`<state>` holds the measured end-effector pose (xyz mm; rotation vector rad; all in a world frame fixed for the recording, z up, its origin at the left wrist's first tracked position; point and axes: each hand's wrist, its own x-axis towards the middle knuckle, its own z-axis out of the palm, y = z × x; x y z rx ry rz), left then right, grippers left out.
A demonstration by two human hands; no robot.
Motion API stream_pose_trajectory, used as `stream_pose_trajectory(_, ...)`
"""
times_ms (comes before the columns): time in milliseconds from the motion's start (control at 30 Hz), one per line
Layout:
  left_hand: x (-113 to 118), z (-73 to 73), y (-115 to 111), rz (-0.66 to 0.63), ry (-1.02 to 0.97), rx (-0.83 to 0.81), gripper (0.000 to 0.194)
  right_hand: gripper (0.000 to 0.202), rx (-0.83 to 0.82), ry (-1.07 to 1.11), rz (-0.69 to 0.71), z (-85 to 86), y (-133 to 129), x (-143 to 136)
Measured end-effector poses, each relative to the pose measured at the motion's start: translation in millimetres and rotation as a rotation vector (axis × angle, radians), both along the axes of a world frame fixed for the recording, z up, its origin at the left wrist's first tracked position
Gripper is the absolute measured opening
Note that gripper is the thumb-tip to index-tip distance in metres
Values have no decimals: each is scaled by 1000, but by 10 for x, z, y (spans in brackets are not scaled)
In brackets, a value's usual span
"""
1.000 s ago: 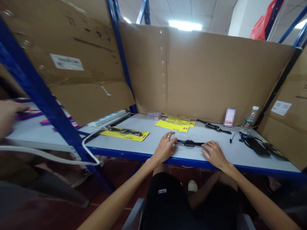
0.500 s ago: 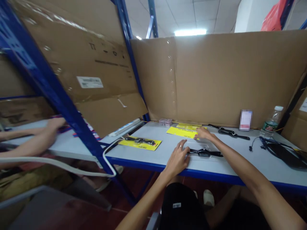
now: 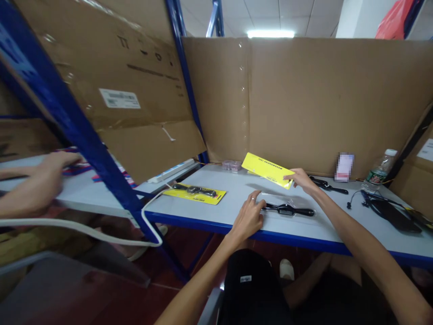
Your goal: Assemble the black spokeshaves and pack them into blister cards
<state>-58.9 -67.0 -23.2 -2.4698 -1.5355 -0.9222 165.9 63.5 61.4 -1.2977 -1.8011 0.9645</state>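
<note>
Right hand [image 3: 299, 177] pinches the yellow card [image 3: 265, 169] by one end, leaving its print uncovered; left hand [image 3: 247, 217], grip unclear, seemingly steadies the black tool [image 3: 286, 209] near the table's [image 3: 199, 211] front edge.

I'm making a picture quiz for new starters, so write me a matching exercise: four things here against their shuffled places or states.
Things
1. Right hand
2. Bottle
3. Left hand
4. Power strip

Places or states
A. At one end of a black tool
B. Along the left cardboard wall
C. Holding a yellow card
D. Closed with a white cap

Right pairs: 1-C, 2-D, 3-A, 4-B
</note>
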Motion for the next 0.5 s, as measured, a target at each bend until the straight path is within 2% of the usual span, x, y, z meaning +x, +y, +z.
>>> stream_pose_trajectory(100,-2,-10,21,-10,-23,33,46,37,5,134,-40,-45,-509,406)
stream_pose_trajectory(167,-16,-6,45,1,-58,54,45,41,9,200,-85,-143,-924,711)
stream_pose_trajectory(233,-36,11,62,16,-111,79,45,40,-28,397,-176,-274,-1381,1029)
stream_pose_trajectory(333,-5,58,-11,25,-265,156,44,40,-17,471,-395,-512,-2101,1504)
stream_pose_trajectory(400,120,89,-184,14,-462,188,34,43,62,404,-574,-710,-2574,1776)
stream_pose_trajectory(433,219,97,-310,-14,-589,155,27,41,134,318,-679,-819,-2801,1882)
stream_pose_trajectory(467,336,98,-457,-96,-720,39,25,36,185,185,-736,-929,-3017,1962)
stream_pose_trajectory(500,462,94,-616,-219,-859,-166,32,31,278,77,-767,-1035,-3218,2011)
